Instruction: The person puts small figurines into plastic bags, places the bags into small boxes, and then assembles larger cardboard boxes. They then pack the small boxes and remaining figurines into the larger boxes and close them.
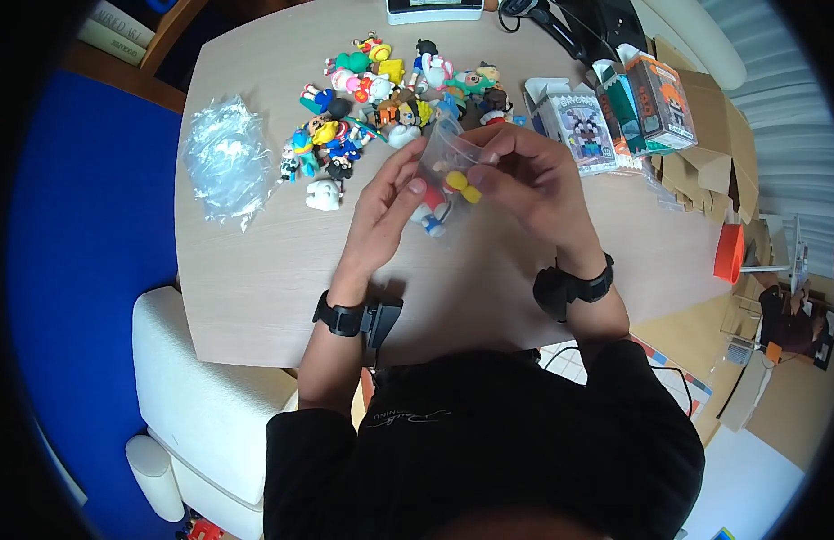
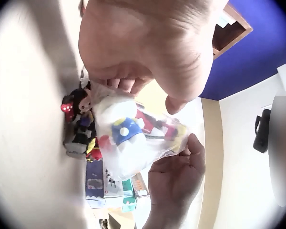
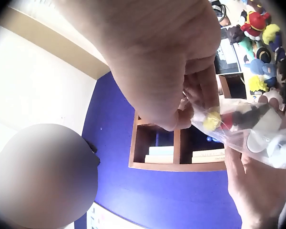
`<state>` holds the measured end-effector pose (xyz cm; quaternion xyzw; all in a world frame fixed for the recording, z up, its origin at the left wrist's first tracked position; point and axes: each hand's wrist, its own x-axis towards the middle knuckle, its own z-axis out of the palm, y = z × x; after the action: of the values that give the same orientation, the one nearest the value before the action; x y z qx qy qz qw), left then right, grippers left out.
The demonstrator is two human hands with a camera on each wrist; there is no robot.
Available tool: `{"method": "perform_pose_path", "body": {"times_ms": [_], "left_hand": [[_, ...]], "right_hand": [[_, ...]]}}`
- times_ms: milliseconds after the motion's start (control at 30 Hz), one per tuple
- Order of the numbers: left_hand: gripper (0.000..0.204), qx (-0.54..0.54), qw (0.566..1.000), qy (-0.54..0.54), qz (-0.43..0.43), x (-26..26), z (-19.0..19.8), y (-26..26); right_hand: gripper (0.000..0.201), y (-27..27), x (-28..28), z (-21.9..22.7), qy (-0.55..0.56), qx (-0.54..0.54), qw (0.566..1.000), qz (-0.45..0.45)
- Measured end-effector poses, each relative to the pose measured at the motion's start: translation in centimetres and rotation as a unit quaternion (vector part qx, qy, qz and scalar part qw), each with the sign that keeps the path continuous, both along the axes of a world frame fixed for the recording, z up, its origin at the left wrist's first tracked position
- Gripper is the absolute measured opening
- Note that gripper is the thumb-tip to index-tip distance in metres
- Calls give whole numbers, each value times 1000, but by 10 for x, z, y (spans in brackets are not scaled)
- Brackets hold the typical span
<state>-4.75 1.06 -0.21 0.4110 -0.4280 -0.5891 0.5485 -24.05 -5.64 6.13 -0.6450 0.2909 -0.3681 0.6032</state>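
Note:
Over the near middle of the table, a clear plastic bag (image 1: 446, 148) hangs between both hands, with toy figures inside. Yellow shoes (image 1: 464, 186) and red and blue parts show through the film; the left wrist view shows a blue piece with white dots (image 2: 127, 131). The left hand (image 1: 381, 216) holds the bag's left side between thumb and fingers. At the other side, the right hand (image 1: 543, 184) pinches the bag's edge, its fingertips close by the yellow shoes. Just beyond the hands lies a crowd of small toy figures (image 1: 401, 112); a white figure (image 1: 324, 194) stands nearest the left hand.
Crumpled clear plastic wrappers (image 1: 226, 160) lie at the table's left. Printed toy boxes (image 1: 579, 130) and torn brown cardboard (image 1: 705, 135) fill the right side. A black handheld device (image 1: 547, 27) and a white device (image 1: 435, 9) sit at the far edge. A white chair (image 1: 201, 396) stands front left.

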Motion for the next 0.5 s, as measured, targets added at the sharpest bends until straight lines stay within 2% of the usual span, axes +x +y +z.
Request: {"method": "perform_pose_path", "body": {"times_ms": [100, 267, 367, 500], "left_hand": [[48, -10, 999, 35, -34, 0, -3, 2], [41, 11, 994, 63, -90, 0, 5, 3], [35, 8, 993, 70, -98, -1, 0, 4], [30, -10, 997, 21, -73, -4, -9, 5]], "right_hand": [[13, -2, -3, 0, -51, 50, 997, 10], [14, -2, -4, 5, -33, 13, 999, -5], [17, -3, -4, 2, -26, 2, 1000, -6], [23, -3, -3, 2, 2, -5, 1000, 7]]}}
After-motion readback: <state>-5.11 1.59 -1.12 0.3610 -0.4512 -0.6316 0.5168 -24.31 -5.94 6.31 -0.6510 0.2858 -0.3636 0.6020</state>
